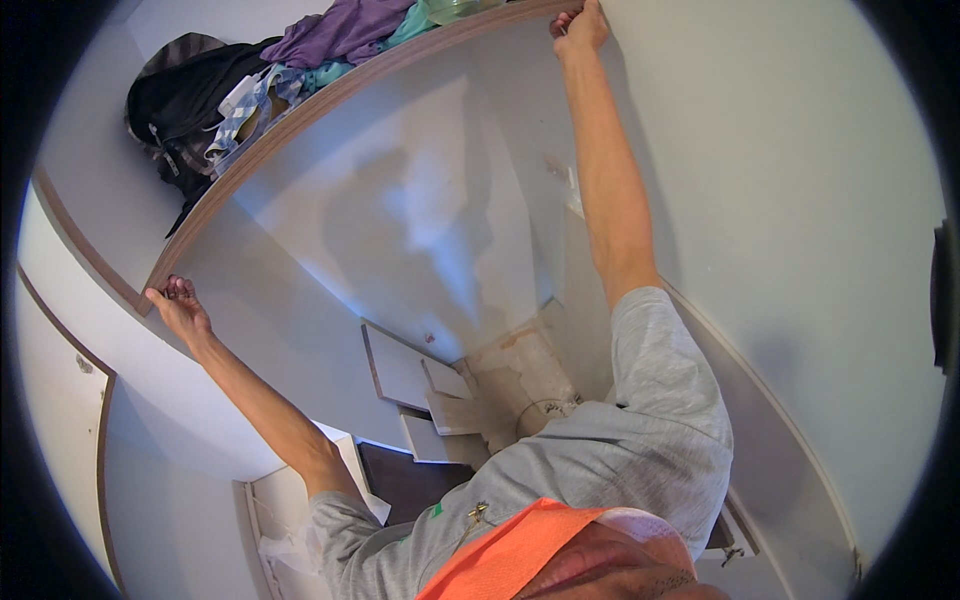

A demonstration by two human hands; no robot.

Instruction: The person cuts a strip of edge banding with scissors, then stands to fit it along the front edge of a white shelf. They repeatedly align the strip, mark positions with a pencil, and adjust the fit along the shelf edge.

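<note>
Overhead runs a long shelf [330, 88] with a wood-coloured front edge, bending across the upper part of the view. My left hand [182, 312] is at the shelf's left end, its fingers curled against the underside and the thumb near the front edge. At the opposite end my right hand [582, 30] grips the shelf close to the pale wall, with its fingers bent in. Both arms are stretched up and wide apart. On top of the shelf lie a black bag [185, 100], a purple cloth [335, 35] and a blue-and-white checked cloth [240, 125].
Below the shelf is a white-walled recess. Several loose boards [400, 365] lean low down in it, near a stained floor patch [525, 370] and a dark panel [410, 480]. A pale wall [780, 180] rises close on the right; a white panel [60, 390] stands left.
</note>
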